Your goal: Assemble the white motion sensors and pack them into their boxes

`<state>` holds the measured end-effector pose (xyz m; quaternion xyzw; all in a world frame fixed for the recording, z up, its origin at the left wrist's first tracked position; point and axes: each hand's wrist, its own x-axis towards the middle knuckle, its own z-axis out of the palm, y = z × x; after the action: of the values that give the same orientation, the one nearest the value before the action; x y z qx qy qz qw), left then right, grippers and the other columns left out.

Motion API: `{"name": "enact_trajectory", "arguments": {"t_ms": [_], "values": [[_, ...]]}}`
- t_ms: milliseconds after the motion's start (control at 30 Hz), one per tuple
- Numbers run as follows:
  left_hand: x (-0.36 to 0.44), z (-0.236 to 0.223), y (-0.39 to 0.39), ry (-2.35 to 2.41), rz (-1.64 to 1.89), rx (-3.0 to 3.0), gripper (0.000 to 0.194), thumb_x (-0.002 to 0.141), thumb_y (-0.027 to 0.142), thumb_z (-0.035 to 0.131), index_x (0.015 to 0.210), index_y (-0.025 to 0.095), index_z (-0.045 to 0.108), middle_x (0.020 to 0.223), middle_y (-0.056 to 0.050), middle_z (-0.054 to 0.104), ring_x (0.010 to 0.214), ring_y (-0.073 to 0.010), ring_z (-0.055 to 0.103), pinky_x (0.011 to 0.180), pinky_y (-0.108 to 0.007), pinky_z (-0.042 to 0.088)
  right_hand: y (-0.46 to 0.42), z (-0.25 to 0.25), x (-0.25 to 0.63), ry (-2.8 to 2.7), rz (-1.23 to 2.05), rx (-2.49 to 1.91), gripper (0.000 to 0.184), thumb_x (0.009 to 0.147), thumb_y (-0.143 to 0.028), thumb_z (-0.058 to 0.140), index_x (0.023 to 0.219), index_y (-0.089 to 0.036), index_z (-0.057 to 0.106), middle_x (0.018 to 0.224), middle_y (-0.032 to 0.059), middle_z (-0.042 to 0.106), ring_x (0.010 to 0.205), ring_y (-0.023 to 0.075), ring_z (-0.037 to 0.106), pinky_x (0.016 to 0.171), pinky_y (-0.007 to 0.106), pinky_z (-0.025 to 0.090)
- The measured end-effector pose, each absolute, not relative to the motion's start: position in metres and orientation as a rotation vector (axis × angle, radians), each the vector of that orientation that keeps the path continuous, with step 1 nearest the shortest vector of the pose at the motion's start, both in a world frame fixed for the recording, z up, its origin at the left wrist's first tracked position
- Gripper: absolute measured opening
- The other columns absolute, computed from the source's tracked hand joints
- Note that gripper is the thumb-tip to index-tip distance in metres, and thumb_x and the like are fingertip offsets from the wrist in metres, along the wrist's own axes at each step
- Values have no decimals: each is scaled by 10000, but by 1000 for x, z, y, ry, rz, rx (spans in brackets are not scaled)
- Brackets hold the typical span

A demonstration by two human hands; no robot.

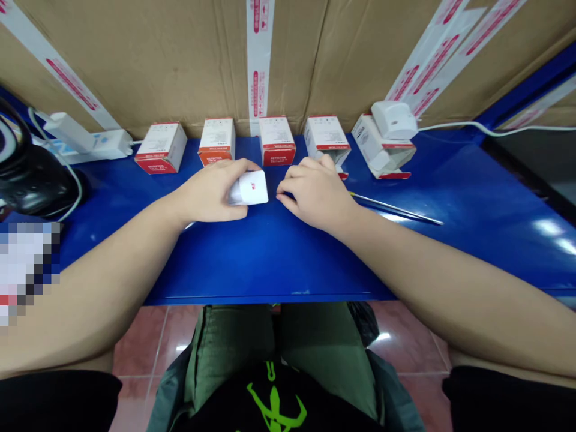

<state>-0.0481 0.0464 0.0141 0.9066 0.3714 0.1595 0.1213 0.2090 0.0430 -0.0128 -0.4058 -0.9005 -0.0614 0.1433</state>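
Observation:
My left hand (pixel 213 191) is closed around a small white detector (pixel 254 187) with a red logo, held above the blue table (pixel 270 258). To the right of it, my right hand (pixel 312 191) has its fingertips pinched together, apart from the detector. Whatever may be between those fingers is too small or hidden to see. A thin screwdriver (pixel 400 210) lies beside my right wrist, its near end partly covered by the hand. Part of another thin, light-coloured thing (pixel 189 225) shows under my left wrist.
Several red-and-white boxes marked DETECTOR line the back, among them a middle box (pixel 278 141). An opened box (pixel 382 147) at right carries another white detector (pixel 394 120). A power strip (pixel 96 147), a black object (pixel 33 174) and a blurred-out item (pixel 24 264) occupy the left. Cardboard (pixel 180 54) stands behind.

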Motion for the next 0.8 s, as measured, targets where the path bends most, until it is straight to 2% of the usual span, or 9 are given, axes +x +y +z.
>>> {"name": "enact_trajectory", "arguments": {"t_ms": [167, 400, 600, 800], "values": [[-48, 12, 47, 871, 601, 2675, 597, 820, 364, 666, 1386, 177, 628, 1314, -129, 747, 1152, -296, 731, 1027, -444, 574, 43, -13, 208, -2571, -216, -1103, 221, 996, -203, 584, 929, -177, 794, 986, 136, 780, 988, 311, 629, 924, 484, 399], [-50, 6, 54, 740, 796, 2694, 591, 801, 354, 740, 1357, 178, 647, 1317, -150, 717, 1213, -309, 685, 1050, -476, 585, 37, -7, 216, -2316, 266, -797, 186, 1018, -262, 529, 1008, -187, 698, 939, 72, 764, 764, 197, 637, 760, 347, 483], [-49, 5, 54, 748, 785, 2708, 571, 838, 402, 761, 1363, 193, 677, 1316, -134, 709, 1212, -310, 671, 1073, -495, 575, 35, -9, 214, -2311, 239, -792, 197, 1048, -277, 525, 993, -195, 695, 961, 81, 776, 810, 211, 667, 781, 356, 504], [-53, 0, 53, 766, 792, 2753, 682, 849, 369, 797, 1494, 218, 634, 1337, -120, 666, 1205, -299, 672, 1072, -483, 568, 35, -9, 215, -2352, 182, -802, 203, 1067, -245, 524, 1014, -190, 712, 1013, 106, 793, 900, 243, 702, 843, 388, 530]]}}
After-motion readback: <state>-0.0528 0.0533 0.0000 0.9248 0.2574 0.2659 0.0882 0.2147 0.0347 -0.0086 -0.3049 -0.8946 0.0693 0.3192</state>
